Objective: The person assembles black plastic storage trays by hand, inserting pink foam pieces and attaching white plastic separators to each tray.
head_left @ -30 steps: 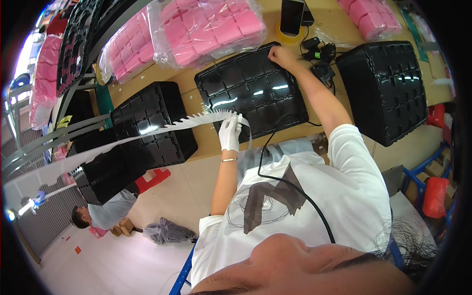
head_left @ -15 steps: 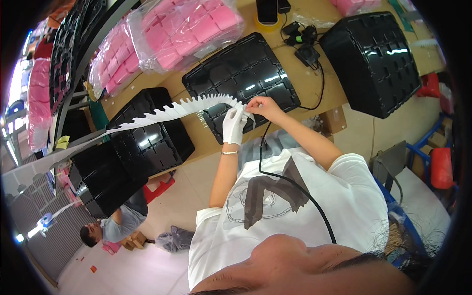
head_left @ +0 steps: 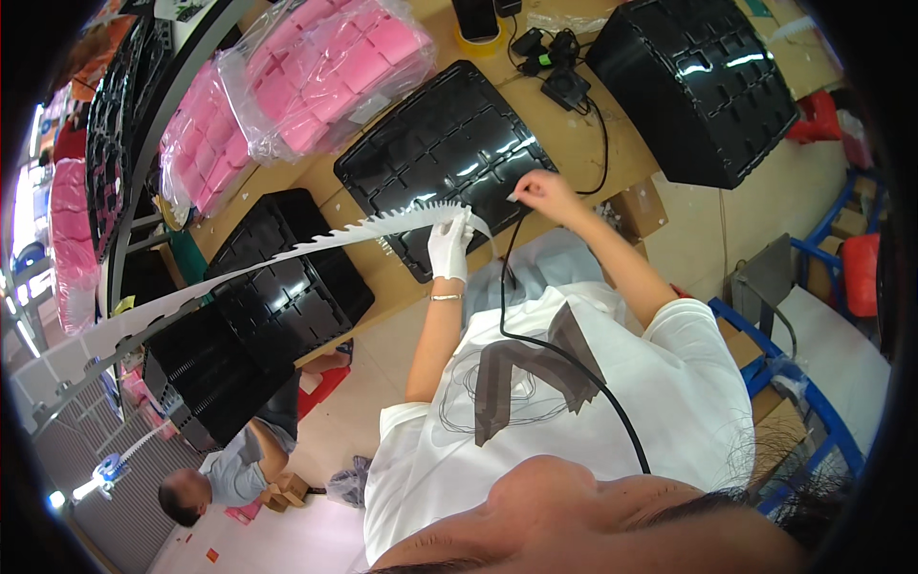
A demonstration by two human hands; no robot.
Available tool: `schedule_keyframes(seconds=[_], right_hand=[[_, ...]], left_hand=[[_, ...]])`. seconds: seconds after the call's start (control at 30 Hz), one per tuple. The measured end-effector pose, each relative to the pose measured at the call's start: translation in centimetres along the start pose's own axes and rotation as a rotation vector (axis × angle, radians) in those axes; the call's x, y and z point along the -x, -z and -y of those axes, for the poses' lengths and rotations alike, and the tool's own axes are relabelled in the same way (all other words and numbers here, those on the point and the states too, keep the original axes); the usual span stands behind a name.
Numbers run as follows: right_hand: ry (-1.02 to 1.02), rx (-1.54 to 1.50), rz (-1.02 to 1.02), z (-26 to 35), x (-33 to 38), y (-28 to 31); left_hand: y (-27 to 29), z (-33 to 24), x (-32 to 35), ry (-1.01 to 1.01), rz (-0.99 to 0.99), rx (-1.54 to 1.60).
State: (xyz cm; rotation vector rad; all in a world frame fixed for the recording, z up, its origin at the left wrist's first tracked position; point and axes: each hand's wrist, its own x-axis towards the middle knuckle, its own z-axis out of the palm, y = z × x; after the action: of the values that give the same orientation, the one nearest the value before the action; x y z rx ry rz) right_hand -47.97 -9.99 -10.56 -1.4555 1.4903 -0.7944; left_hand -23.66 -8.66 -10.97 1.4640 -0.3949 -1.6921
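My left hand (head_left: 448, 251), in a white glove, is closed around a long white strip (head_left: 359, 233) with a row of small tabs along its upper edge. The strip runs off to the far left, and a short tail of it hangs past my glove. My bare right hand (head_left: 552, 198) is apart from the strip, with thumb and finger pinched on a small pale piece (head_left: 513, 197). Beneath and beyond both hands lies a glossy black plastic tray (head_left: 445, 134) with moulded cross-shaped ridges. Small white tabs (head_left: 386, 246) stick along its left edge.
Stacked black trays stand at the right (head_left: 693, 91) and at the left (head_left: 277, 306). Pink trays in clear plastic (head_left: 335, 72) lie at the back. A tape roll (head_left: 481, 43) and black adapters with cables (head_left: 566, 88) sit on the table. Another person (head_left: 234, 474) is at lower left.
My right hand has moved right, away from the strip and my left hand, with a small pale piece in its fingers. The view has shifted slightly; my left hand still grips the strip.
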Motion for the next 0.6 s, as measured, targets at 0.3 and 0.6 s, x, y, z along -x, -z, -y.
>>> schedule_keyframes(seconds=[0.3, 0.6], right_hand=[[-0.078, 0.424, -0.080, -5.7, -2.1, 0.9], [-0.017, 0.443, -0.223, -6.5, -2.1, -0.2]], left_hand=[[1.4, 1.4, 0.5, 0.027, 0.002, -0.071], [1.5, 1.4, 0.6, -0.023, -0.025, -0.118]])
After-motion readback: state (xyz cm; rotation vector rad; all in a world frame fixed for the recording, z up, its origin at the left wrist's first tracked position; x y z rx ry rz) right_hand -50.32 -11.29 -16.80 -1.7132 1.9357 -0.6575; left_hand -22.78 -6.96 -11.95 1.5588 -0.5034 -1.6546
